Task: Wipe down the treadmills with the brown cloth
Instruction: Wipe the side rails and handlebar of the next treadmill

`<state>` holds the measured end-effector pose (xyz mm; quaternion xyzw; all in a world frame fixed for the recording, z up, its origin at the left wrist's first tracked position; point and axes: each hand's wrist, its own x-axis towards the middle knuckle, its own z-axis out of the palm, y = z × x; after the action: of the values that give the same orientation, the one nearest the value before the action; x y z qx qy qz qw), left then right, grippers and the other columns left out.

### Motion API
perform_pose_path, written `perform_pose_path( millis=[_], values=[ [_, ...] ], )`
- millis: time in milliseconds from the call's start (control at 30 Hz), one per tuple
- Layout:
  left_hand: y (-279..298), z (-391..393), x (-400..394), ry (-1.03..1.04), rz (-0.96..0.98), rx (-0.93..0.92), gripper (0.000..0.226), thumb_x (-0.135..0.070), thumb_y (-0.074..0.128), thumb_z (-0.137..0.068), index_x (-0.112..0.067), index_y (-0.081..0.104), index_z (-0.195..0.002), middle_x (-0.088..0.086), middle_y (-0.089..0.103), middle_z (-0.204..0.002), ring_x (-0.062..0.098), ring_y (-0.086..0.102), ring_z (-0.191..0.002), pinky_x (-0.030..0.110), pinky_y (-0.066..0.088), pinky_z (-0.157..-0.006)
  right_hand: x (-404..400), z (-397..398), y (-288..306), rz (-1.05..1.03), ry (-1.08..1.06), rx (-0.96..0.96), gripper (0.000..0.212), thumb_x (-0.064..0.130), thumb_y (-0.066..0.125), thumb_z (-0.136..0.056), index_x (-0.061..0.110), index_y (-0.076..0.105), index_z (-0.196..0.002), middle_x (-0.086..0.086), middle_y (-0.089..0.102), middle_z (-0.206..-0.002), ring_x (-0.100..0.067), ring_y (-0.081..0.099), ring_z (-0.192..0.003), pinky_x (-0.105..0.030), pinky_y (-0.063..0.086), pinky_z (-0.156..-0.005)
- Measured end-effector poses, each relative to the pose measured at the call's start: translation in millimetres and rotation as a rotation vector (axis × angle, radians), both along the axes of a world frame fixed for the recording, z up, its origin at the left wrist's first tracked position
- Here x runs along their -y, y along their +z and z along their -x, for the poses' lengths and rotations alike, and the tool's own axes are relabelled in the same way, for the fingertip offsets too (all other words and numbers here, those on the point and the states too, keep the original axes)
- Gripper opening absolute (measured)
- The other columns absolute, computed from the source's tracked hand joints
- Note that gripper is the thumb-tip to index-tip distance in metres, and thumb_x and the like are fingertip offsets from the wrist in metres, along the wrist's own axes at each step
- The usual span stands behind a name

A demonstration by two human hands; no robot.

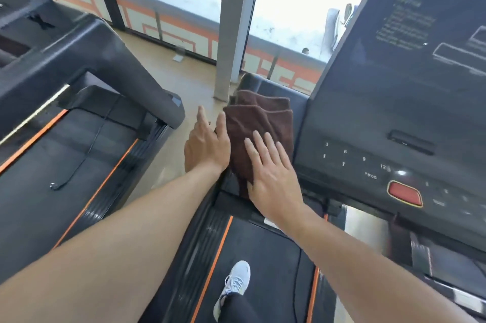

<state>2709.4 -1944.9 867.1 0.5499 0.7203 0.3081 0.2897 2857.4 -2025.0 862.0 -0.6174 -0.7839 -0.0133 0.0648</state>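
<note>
Cloth [263, 122] under right hand [273, 178], treadmill edge [223, 191]

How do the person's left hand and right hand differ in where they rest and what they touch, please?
The right hand lies flat on top of the brown cloth, fingers spread, pressing it onto the treadmill's arm; the left hand sits beside the cloth at its left edge, fingers together, touching only that edge. The right hand covers the cloth's near end; the left covers none of it. Both are open and point forward.
</note>
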Motion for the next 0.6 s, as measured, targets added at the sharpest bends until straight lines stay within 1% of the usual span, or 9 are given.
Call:
perform_pose_path(
  millis=[67, 100, 167, 200, 300, 367, 433, 500, 600],
  values=[
    [-1.9, -0.6, -1.5, -0.032, 0.009, -0.026, 0.075, -0.068, 0.013, -0.100, -0.023, 0.015, -0.161, 0.008, 0.051, -0.152, 0.032, 0.050, -0.136, 0.052, 0.040, -0.110, 9.7, -3.7, -3.1, 0.004, -0.051, 0.049, 0.078, 0.030, 0.050, -0.089, 0.006, 0.031, -0.160, -0.017, 0.025, -0.168, -0.036, 0.018, -0.158, -0.052, 0.022, -0.126],
    [-3.1, -0.2, -2.3, -0.035, 0.012, -0.035, 0.076, -0.069, 0.013, -0.100, -0.023, 0.016, -0.161, 0.008, 0.051, -0.152, 0.032, 0.050, -0.136, 0.052, 0.041, -0.110, 6.0, 0.2, -4.2, 0.013, -0.096, 0.057, 0.078, 0.037, 0.049, -0.092, 0.005, 0.031, -0.160, -0.019, 0.026, -0.168, -0.037, 0.019, -0.157, -0.052, 0.021, -0.126],
    [-4.3, 0.8, -4.2, -0.033, 0.032, -0.043, 0.077, -0.069, 0.013, -0.100, -0.022, 0.018, -0.160, 0.009, 0.051, -0.152, 0.033, 0.051, -0.135, 0.051, 0.041, -0.109, -15.5, 12.5, -1.7, 0.012, -0.210, 0.040, 0.081, 0.052, 0.034, -0.094, 0.002, 0.035, -0.158, -0.021, 0.036, -0.162, -0.038, 0.029, -0.153, -0.051, 0.020, -0.127],
    [-4.4, 0.9, -5.0, -0.033, 0.044, -0.045, 0.077, -0.069, 0.014, -0.100, -0.022, 0.019, -0.160, 0.009, 0.052, -0.151, 0.033, 0.051, -0.135, 0.051, 0.041, -0.109, -30.1, 17.2, 3.6, 0.029, -0.269, 0.015, 0.081, 0.055, 0.029, -0.095, 0.001, 0.039, -0.155, -0.020, 0.043, -0.158, -0.037, 0.036, -0.149, -0.049, 0.019, -0.127],
    [-2.9, 0.2, -5.6, -0.031, 0.066, -0.050, 0.075, -0.068, 0.016, -0.101, -0.022, 0.019, -0.161, 0.010, 0.050, -0.152, 0.033, 0.050, -0.136, 0.049, 0.038, -0.109, -71.8, 21.4, 17.8, 0.134, -0.396, -0.074, 0.066, 0.056, 0.032, -0.101, 0.004, 0.048, -0.139, -0.016, 0.057, -0.141, -0.033, 0.047, -0.135, -0.042, 0.021, -0.124],
    [-1.1, -0.5, -6.6, -0.039, 0.079, -0.073, 0.075, -0.068, 0.015, -0.101, -0.023, 0.018, -0.161, 0.010, 0.049, -0.154, 0.034, 0.050, -0.136, 0.049, 0.037, -0.109, -77.0, 26.9, 15.8, 0.123, -0.439, -0.073, 0.067, 0.056, 0.030, -0.100, 0.003, 0.050, -0.136, -0.017, 0.058, -0.137, -0.034, 0.049, -0.132, -0.043, 0.025, -0.122],
    [-0.5, -1.4, -6.6, -0.054, 0.082, -0.105, 0.075, -0.069, 0.015, -0.101, -0.023, 0.018, -0.161, 0.011, 0.050, -0.153, 0.034, 0.052, -0.134, 0.049, 0.038, -0.108, -71.0, 31.9, 12.4, 0.047, -0.449, -0.084, 0.065, 0.055, 0.026, -0.096, 0.005, 0.054, -0.127, -0.015, 0.062, -0.126, -0.033, 0.054, -0.121, -0.043, 0.034, -0.112],
    [-1.1, -1.8, -6.8, -0.061, 0.088, -0.117, 0.076, -0.070, 0.015, -0.101, -0.023, 0.020, -0.160, 0.011, 0.052, -0.151, 0.034, 0.052, -0.133, 0.049, 0.039, -0.108, -68.2, 28.6, 12.9, 0.005, -0.438, -0.154, 0.047, 0.048, 0.036, -0.096, 0.009, 0.056, -0.113, -0.010, 0.063, -0.111, -0.031, 0.056, -0.107, -0.042, 0.037, -0.099],
    [-2.0, -1.1, -7.1, -0.052, 0.112, -0.096, 0.076, -0.070, 0.016, -0.101, -0.023, 0.024, -0.160, 0.009, 0.050, -0.153, 0.032, 0.050, -0.136, 0.047, 0.038, -0.110, -81.7, 12.9, 21.4, -0.011, -0.426, -0.223, 0.023, 0.036, 0.049, -0.099, 0.014, 0.050, -0.101, -0.010, 0.065, -0.101, -0.034, 0.059, -0.099, -0.044, 0.037, -0.092]
  ],
)
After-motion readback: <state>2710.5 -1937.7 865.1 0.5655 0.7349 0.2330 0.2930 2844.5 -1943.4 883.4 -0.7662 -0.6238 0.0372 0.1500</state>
